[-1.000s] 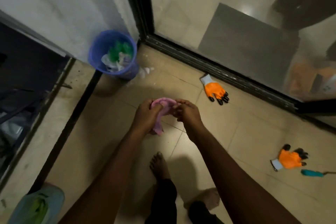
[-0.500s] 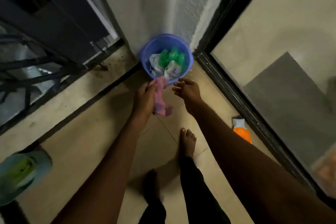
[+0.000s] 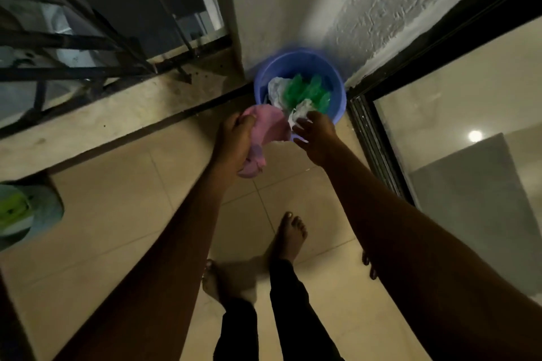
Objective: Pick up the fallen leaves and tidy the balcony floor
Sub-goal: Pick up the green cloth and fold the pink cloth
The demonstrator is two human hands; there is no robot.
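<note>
The blue bucket (image 3: 337,82) stands in the corner just ahead of both grips. Your left grip (image 3: 234,141) is curled round the pink cloth (image 3: 269,126), which hangs at the bucket's near rim. Your right grip (image 3: 318,138) is nearer the bucket, fingers spread and holding nothing, by the crumpled white paper (image 3: 302,108). I see no leaves.

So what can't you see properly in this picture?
Head view only.
- Bucket bottom: covered by scraps.
- Right hand: blurred; gripping the white scrap or not, unclear.
- Green thing: cut off by left edge.
- Cloth: partly behind left hand, which grips it.
</note>
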